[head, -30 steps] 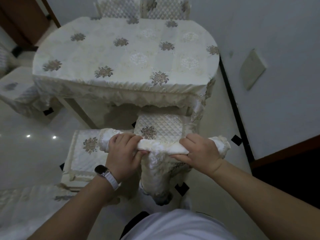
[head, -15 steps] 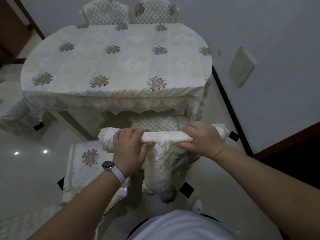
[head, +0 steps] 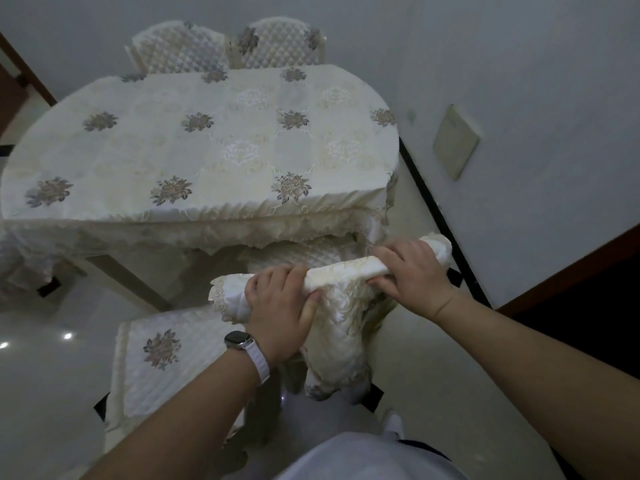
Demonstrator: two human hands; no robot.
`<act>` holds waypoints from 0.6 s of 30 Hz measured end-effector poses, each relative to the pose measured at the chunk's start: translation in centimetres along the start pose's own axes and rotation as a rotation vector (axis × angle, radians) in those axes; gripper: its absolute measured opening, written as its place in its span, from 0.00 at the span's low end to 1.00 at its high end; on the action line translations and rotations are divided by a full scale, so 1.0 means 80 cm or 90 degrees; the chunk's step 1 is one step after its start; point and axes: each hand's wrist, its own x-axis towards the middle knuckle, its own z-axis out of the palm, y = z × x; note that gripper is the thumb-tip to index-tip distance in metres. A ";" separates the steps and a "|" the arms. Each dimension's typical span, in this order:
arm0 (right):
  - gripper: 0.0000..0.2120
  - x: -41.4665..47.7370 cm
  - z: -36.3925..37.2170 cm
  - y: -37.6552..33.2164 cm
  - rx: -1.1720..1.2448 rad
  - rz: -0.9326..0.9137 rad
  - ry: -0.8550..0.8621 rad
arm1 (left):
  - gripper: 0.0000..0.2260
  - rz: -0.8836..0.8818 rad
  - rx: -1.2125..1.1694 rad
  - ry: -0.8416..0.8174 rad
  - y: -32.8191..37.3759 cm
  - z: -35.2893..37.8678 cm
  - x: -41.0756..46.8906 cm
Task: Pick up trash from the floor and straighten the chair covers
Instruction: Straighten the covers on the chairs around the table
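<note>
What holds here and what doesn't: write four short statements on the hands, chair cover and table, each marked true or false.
1. The left hand and right hand both grip the cream embroidered fabric chair cover along the chair's top. True.
2. The white-strapped wristwatch sits on the right wrist. False: it is on the left wrist.
3. The oval table's tablecloth is plain red. False: it is cream with flower motifs.
4. Two quilted cream chair backs stand beyond the table. True.
</note>
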 end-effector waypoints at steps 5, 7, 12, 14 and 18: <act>0.26 0.015 0.004 0.002 -0.012 0.006 -0.051 | 0.18 0.008 -0.007 0.028 -0.016 0.009 0.016; 0.27 0.026 0.006 0.001 -0.003 0.023 -0.056 | 0.17 0.009 0.000 0.032 -0.023 0.007 0.027; 0.27 0.046 0.018 -0.009 0.007 0.043 -0.062 | 0.19 0.008 0.014 0.008 -0.046 -0.002 0.049; 0.27 0.053 0.023 -0.010 0.009 0.051 -0.070 | 0.20 0.004 0.008 -0.027 -0.053 -0.004 0.056; 0.29 0.061 0.036 -0.013 0.010 0.072 -0.123 | 0.20 -0.004 -0.001 -0.088 -0.065 -0.003 0.067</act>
